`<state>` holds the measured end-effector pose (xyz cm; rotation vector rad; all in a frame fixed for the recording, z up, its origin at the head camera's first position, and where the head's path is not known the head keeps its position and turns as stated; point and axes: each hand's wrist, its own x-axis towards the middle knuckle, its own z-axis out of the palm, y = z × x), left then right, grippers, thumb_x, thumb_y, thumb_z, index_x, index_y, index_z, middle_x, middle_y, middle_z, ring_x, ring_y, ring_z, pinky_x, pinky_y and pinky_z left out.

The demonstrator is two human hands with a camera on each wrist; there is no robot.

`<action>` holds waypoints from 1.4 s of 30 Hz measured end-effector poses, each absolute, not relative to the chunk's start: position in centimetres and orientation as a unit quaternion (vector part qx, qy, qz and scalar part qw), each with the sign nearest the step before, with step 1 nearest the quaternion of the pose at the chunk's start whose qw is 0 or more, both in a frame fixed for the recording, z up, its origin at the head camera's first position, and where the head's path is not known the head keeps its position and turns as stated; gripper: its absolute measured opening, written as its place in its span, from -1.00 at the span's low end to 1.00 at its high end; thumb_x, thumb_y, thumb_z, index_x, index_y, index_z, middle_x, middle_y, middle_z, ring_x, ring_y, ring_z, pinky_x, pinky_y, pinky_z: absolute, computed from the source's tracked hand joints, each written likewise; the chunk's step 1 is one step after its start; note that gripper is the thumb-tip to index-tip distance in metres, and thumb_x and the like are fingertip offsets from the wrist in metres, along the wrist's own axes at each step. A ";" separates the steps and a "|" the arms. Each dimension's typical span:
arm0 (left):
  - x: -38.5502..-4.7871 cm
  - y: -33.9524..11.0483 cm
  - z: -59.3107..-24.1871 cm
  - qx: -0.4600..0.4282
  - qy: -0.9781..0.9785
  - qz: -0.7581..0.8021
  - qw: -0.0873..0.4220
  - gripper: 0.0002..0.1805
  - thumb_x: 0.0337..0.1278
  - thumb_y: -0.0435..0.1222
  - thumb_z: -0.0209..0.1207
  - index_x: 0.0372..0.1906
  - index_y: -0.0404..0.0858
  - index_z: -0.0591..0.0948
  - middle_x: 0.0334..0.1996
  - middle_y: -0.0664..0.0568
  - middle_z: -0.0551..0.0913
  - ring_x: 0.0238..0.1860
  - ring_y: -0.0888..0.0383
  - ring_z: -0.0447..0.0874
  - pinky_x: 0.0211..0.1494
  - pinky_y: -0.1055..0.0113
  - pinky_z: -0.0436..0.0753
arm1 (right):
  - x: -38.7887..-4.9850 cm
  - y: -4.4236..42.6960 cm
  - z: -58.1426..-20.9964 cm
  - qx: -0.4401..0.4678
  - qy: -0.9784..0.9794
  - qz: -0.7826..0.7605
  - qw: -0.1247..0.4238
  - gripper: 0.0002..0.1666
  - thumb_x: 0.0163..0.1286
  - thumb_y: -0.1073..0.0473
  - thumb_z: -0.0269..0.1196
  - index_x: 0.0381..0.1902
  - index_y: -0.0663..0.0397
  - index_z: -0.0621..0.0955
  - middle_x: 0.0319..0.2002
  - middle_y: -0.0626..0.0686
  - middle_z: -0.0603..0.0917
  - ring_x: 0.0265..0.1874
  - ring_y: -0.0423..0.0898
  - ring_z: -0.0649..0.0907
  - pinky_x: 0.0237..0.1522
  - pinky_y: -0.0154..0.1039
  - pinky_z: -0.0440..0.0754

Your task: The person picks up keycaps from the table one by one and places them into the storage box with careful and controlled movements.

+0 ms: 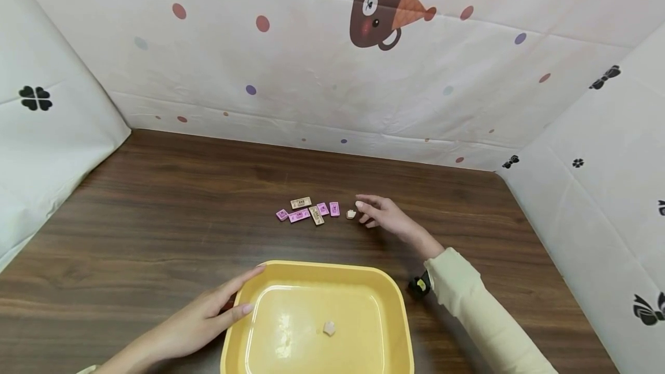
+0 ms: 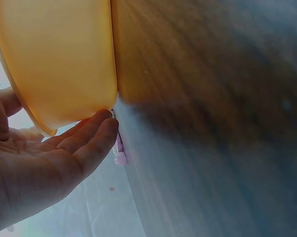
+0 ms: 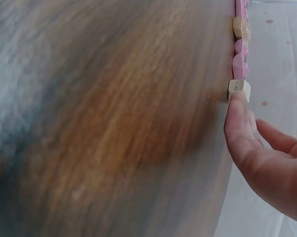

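Note:
My left hand [image 1: 208,317] grips the left side of a yellow plastic basin [image 1: 332,265], thumb inside the rim and fingers along the outer wall. In the left wrist view, the fingers [image 2: 91,133] reach round the basin's lower corner. A small cream faceted block [image 1: 329,328] lies on the basin floor. My right hand [image 1: 387,215] is just right of another small cream block [image 1: 351,214] on the table. In the right wrist view, a fingertip is at this block [image 3: 236,88], which has dark marks printed on its side; whether it touches, I cannot tell.
Left of the right hand lie several small pink blocks [image 1: 299,215] and tan blocks [image 1: 301,203] with printed faces. All rest on the dark wooden table [image 1: 156,229]. A patterned white cloth [image 1: 291,56] rises behind the table and at both sides.

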<state>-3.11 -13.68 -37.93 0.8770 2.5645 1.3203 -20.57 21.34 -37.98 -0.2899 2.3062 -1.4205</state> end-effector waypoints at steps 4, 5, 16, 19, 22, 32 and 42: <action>-3.1 -13.7 -38.0 0.290 0.851 0.434 0.060 -0.42 0.30 -0.21 0.00 0.38 -0.03 0.16 0.28 0.10 0.32 0.13 0.35 0.35 0.07 0.48 0.39 | -20.9 21.5 -38.2 -0.077 0.793 -0.551 0.249 -0.40 0.43 0.07 0.00 0.27 0.38 0.25 -0.26 0.19 0.53 -0.42 -0.11 0.61 -0.30 -0.26 0.59; -3.1 -13.7 -38.0 0.290 0.852 0.433 0.059 -0.42 0.30 -0.21 0.00 0.38 -0.03 0.16 0.28 0.10 0.32 0.13 0.36 0.34 0.07 0.48 0.38 | -21.0 21.5 -38.3 -0.071 0.783 -0.560 0.262 -0.40 0.43 0.08 -0.01 0.26 0.39 0.24 -0.32 0.16 0.51 -0.44 -0.12 0.61 -0.32 -0.27 0.59; -3.2 -13.8 -38.0 0.288 0.849 0.437 0.069 -0.42 0.30 -0.21 -0.01 0.38 -0.02 0.15 0.29 0.11 0.30 0.18 0.31 0.32 0.08 0.47 0.38 | -21.5 21.3 -38.6 -0.040 0.738 -0.586 0.333 -0.46 0.42 0.14 0.01 0.22 0.39 0.26 -0.43 0.04 0.55 -0.53 -0.16 0.61 -0.40 -0.30 0.59; -3.2 -13.8 -38.0 0.286 0.849 0.438 0.072 -0.42 0.30 -0.21 -0.01 0.38 -0.02 0.15 0.28 0.10 0.31 0.16 0.30 0.34 0.07 0.46 0.39 | -21.6 21.2 -38.6 -0.037 0.733 -0.586 0.342 -0.47 0.42 0.17 0.02 0.22 0.38 0.26 -0.44 0.05 0.57 -0.54 -0.16 0.61 -0.41 -0.30 0.60; -3.2 -13.7 -38.0 0.285 0.851 0.436 0.070 -0.42 0.30 -0.21 0.00 0.38 -0.01 0.15 0.28 0.10 0.32 0.16 0.29 0.35 0.06 0.45 0.41 | -21.7 21.1 -38.7 -0.025 0.733 -0.583 0.349 -0.49 0.40 0.19 0.04 0.21 0.36 0.28 -0.45 0.06 0.58 -0.56 -0.16 0.62 -0.44 -0.30 0.60; -3.3 -13.8 -38.1 0.289 0.850 0.435 0.065 -0.42 0.29 -0.23 0.00 0.38 -0.03 0.16 0.29 0.11 0.31 0.16 0.33 0.34 0.05 0.47 0.40 | -22.1 20.8 -39.1 -0.006 0.735 -0.577 0.355 -0.57 0.39 0.23 0.05 0.15 0.34 0.33 -0.47 0.08 0.58 -0.60 -0.15 0.62 -0.48 -0.28 0.60; -3.3 -13.8 -38.3 0.293 0.851 0.432 0.062 -0.41 0.28 -0.23 0.02 0.38 -0.04 0.16 0.29 0.14 0.30 0.16 0.37 0.32 0.05 0.48 0.40 | -22.3 20.6 -39.3 0.007 0.743 -0.567 0.354 -0.63 0.36 0.22 0.08 0.04 0.35 0.39 -0.48 0.07 0.56 -0.62 -0.16 0.61 -0.51 -0.30 0.59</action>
